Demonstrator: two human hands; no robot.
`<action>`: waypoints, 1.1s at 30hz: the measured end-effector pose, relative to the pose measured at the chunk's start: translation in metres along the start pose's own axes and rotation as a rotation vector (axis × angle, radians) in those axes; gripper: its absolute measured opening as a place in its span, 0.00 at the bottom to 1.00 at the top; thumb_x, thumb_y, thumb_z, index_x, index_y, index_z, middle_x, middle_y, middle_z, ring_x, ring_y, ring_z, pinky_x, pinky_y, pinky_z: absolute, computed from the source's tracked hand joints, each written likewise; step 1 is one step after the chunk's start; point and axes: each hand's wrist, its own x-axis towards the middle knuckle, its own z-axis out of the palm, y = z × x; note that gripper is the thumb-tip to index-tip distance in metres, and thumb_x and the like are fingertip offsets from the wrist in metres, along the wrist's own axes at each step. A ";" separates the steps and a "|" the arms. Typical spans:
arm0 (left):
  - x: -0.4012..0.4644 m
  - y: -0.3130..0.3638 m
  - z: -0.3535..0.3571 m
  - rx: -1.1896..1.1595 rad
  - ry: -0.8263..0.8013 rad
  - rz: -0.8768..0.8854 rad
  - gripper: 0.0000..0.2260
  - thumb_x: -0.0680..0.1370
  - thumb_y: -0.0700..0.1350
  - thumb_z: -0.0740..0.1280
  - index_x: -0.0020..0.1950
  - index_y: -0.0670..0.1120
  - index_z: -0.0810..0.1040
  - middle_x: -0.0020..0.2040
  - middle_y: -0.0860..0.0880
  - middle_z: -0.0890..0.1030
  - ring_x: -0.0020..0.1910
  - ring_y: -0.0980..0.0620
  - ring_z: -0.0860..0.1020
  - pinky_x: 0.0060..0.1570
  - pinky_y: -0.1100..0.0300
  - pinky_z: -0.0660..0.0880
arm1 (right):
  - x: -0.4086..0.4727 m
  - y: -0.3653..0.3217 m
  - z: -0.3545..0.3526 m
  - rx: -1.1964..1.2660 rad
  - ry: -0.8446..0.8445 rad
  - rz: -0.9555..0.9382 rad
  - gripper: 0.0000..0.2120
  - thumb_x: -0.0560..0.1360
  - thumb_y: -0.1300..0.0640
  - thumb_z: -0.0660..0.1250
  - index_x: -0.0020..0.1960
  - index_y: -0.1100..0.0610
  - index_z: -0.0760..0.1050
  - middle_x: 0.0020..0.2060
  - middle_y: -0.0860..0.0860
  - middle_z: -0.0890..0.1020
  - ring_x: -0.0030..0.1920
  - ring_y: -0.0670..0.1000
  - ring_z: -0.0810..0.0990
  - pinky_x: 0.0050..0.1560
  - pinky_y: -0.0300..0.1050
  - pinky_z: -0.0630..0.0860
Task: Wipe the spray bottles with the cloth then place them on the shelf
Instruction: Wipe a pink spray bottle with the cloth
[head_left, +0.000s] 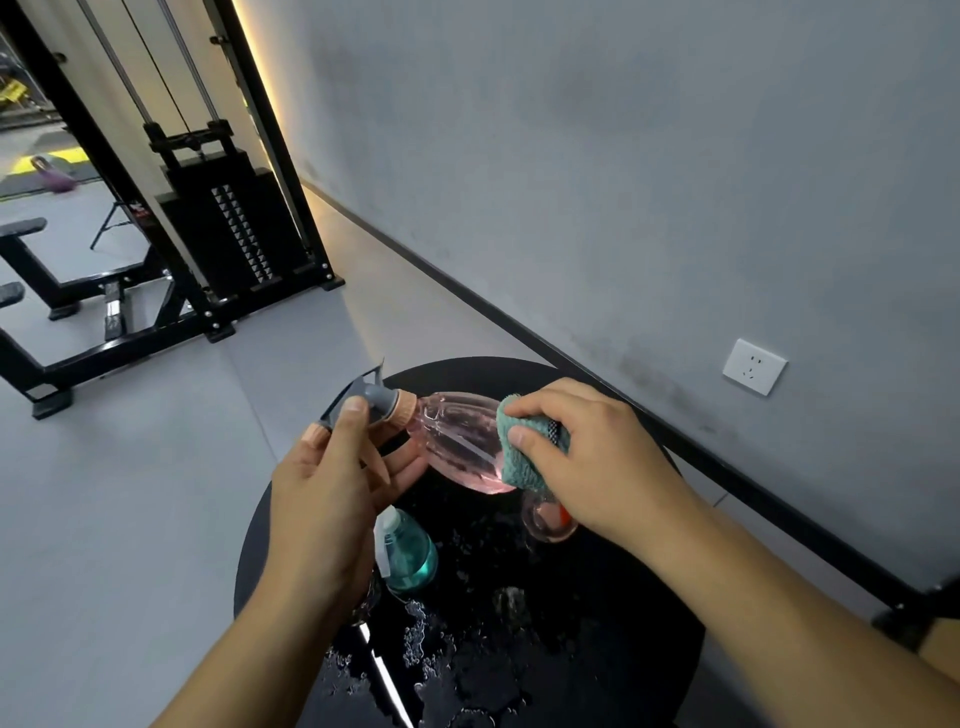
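Grey gym floor, grey wall (623, 156), black cable machine (228, 244) behind. Round black wet table (597, 597) below you. Your left hand (332, 493) grips grey sprayer head of pink clear plastic spray bottle (457, 441), held sideways above table; your right hand (587, 457) presses teal knitted cloth (524, 462) on it. Teal spray bottle (410, 556) stands on table.

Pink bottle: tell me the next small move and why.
Probably slide the teal cloth along the pink bottle toward its neck. The right hand pinches the cloth against the base end only, while the left hand holds the bottle sideways by its grey spray head above the round black table, so most of the body looks unwiped. A teal bottle waits below.
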 end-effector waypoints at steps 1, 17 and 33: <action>-0.001 -0.001 0.001 0.004 -0.004 -0.002 0.09 0.87 0.46 0.64 0.58 0.41 0.79 0.52 0.40 0.89 0.51 0.38 0.88 0.50 0.46 0.87 | -0.001 -0.002 0.000 0.003 0.001 -0.023 0.09 0.80 0.52 0.71 0.59 0.45 0.83 0.54 0.38 0.80 0.55 0.38 0.78 0.52 0.25 0.71; 0.014 0.009 -0.012 -0.058 -0.095 -0.026 0.11 0.87 0.52 0.63 0.61 0.47 0.80 0.60 0.38 0.86 0.60 0.35 0.86 0.61 0.38 0.82 | 0.002 0.006 -0.002 0.263 0.091 0.042 0.07 0.78 0.52 0.74 0.55 0.44 0.85 0.52 0.35 0.84 0.55 0.37 0.81 0.55 0.35 0.77; 0.012 -0.004 -0.002 -0.017 0.112 0.040 0.06 0.79 0.45 0.75 0.45 0.50 0.79 0.39 0.51 0.82 0.42 0.50 0.82 0.46 0.50 0.83 | -0.008 -0.008 0.010 0.459 0.072 0.066 0.07 0.77 0.55 0.75 0.54 0.45 0.86 0.52 0.38 0.85 0.55 0.40 0.84 0.54 0.44 0.84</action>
